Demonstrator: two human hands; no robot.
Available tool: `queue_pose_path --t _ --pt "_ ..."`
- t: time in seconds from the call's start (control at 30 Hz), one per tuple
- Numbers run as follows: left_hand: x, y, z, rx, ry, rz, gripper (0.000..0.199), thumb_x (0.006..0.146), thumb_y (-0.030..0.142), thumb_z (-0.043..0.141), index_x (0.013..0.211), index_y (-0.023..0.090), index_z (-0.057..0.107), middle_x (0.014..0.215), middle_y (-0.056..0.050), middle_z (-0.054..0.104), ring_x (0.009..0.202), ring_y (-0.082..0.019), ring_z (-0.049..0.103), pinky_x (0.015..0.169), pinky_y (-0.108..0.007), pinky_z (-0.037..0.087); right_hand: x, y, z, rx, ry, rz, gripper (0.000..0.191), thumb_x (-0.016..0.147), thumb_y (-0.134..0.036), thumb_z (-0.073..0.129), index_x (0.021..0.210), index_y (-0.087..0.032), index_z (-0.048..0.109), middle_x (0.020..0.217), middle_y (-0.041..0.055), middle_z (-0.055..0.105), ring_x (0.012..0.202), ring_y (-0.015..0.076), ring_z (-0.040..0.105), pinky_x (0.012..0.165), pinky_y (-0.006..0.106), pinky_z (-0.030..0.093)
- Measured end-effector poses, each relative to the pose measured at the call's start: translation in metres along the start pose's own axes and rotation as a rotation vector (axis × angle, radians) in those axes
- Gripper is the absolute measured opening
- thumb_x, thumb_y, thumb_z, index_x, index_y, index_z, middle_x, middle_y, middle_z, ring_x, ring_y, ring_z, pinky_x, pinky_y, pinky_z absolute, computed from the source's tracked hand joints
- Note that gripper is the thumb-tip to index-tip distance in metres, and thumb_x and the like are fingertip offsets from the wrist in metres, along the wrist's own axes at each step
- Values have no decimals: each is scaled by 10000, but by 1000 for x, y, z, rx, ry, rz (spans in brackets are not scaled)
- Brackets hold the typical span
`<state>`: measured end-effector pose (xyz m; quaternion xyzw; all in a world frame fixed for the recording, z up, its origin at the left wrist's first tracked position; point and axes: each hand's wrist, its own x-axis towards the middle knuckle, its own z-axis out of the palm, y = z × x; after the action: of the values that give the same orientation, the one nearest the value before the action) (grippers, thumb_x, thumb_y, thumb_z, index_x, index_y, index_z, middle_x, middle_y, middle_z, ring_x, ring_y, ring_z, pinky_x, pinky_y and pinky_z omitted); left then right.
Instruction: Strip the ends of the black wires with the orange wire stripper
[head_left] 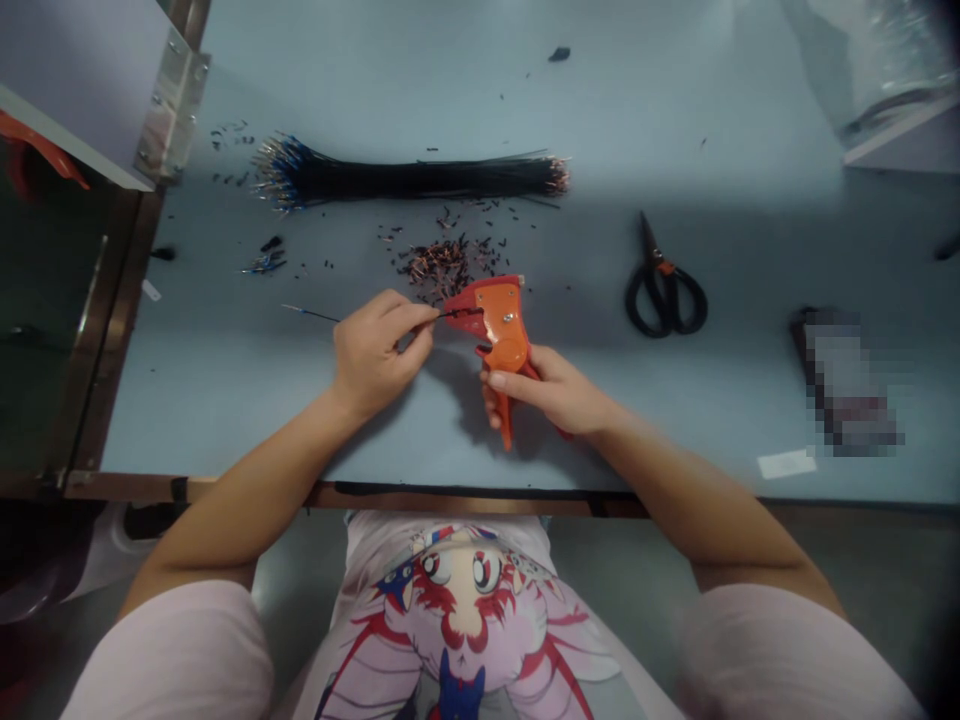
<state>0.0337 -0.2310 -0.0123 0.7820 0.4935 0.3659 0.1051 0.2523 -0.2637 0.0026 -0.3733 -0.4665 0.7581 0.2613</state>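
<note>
Between its thumb and fingers my left hand (382,350) pinches a thin black wire (321,314), whose metal-tipped end sticks out to the left. The wire's other end reaches into the jaws of an orange and red wire stripper (504,325). My right hand (551,388) is wrapped round the stripper's handles. Just beyond the jaws lies a pile of black and copper-coloured scraps (442,265). Farther back a long bundle of black wires (420,180) lies crosswise, with blue and metal terminals at its left end and bare copper at its right.
Black-handled scissors (664,290) lie to the right, with a partly blurred dark device (847,380) beyond them. A white slip (787,464) is near the front edge. A few loose terminals (266,262) lie at the left. Panels (90,80) border the bench's back corners.
</note>
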Motion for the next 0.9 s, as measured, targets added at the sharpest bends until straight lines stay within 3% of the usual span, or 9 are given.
queue_pose_path --t 0.5,0.9 --pt "3 2 -1 -13 4 56 132 814 173 555 838 209 680 715 -2 627 650 -116 557 602 -239 400 1 2 1 -2 -7 17 258 838 -399 637 835 -161 538 638 1 599 527 135 620 458 242 536" --pt "5 2 -2 13 -134 93 137 791 168 482 675 191 552 630 -7 537 616 -130 487 590 -268 352 3 9 10 48 47 29 352 843 -432 621 656 -176 468 489 -50 479 370 93 495 338 207 422"
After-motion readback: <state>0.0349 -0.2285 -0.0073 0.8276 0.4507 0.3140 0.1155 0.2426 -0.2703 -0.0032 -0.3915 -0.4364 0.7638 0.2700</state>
